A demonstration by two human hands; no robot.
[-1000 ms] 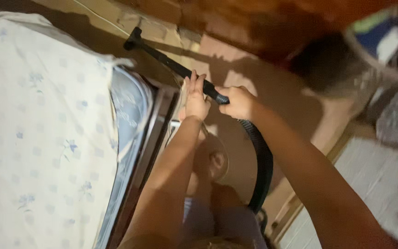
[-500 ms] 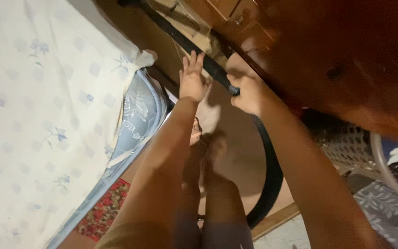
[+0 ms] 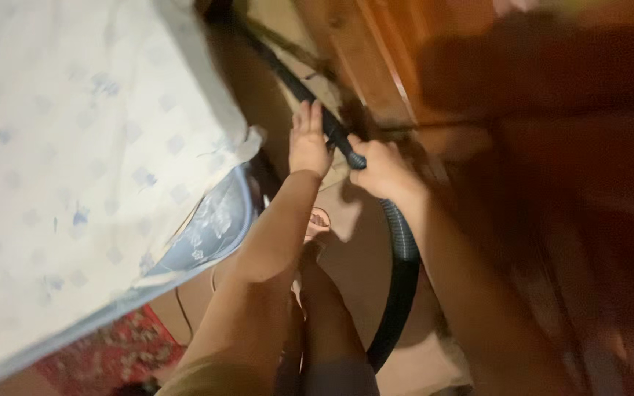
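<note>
The right hand [image 3: 381, 167] closes its fingers around the rigid black plastic vacuum tube [image 3: 310, 99], just where the ribbed black flexible hose [image 3: 403, 271] joins it. The left hand [image 3: 308, 143] lies against the same tube a little further up, its fingers stretched flat and not wrapped around it. The tube runs along the floor in the narrow gap between the bed with the white flowered sheet [image 3: 75, 161] and the brown wooden cabinet [image 3: 420, 66]. I judge that the tube may knock the cabinet there, or the hose may catch on the person's bare foot [image 3: 318, 221].
</note>
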